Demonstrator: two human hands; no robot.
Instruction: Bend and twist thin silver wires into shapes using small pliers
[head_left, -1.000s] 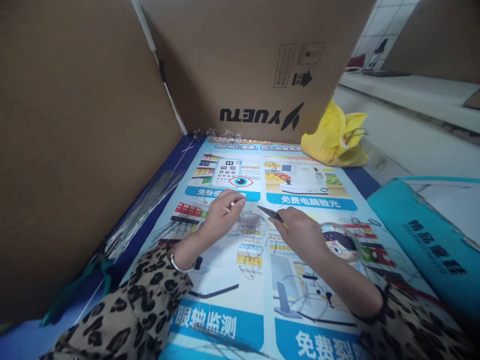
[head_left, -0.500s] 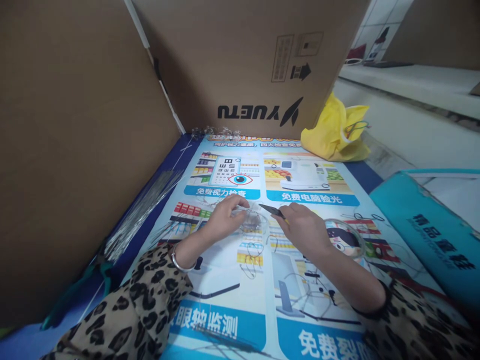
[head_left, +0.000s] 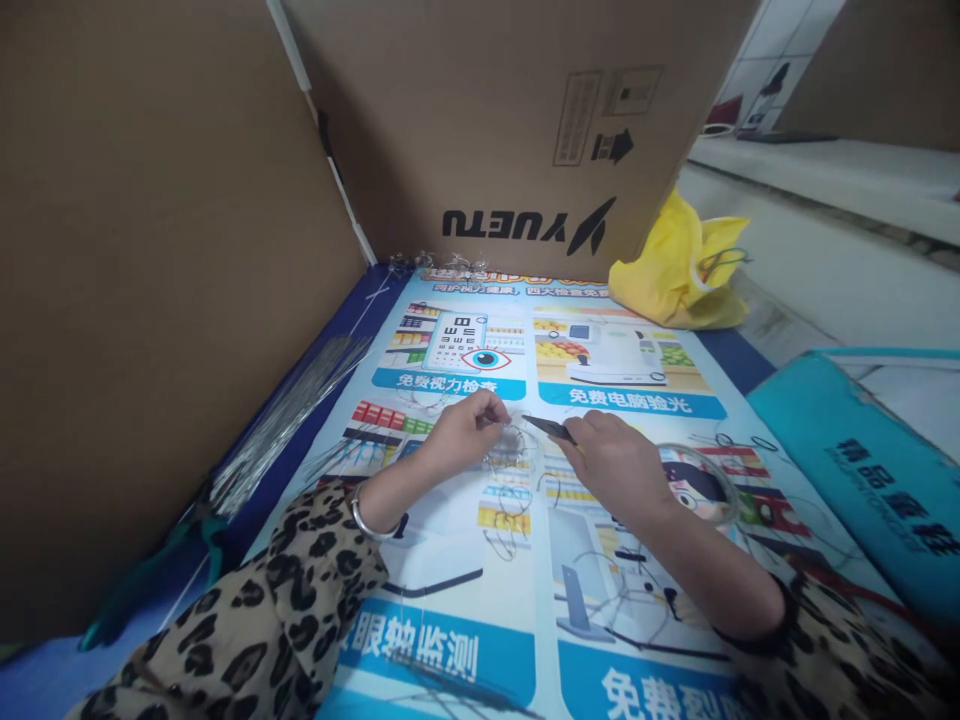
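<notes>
Near the middle of the printed sheet, my left hand pinches a thin wire piece between thumb and fingertips. A tangle of fine wire hangs just beside those fingers. My right hand is wrapped round the handles of dark-tipped pliers. The pliers' jaws point left, close to the left fingertips; whether they touch the wire is too small to tell. Loose wire loops lie on the sheet below the hands.
Cardboard panels stand at the left and back. A bundle of wires and teal-handled pliers lie on the left. Wire pieces sit at the back edge. A yellow bag, a coiled wire ring and a teal box are at the right.
My left fingers have closed together and shifted slightly right, towards the pliers' tips. The whole view has shifted slightly; my right hand still grips the pliers.
</notes>
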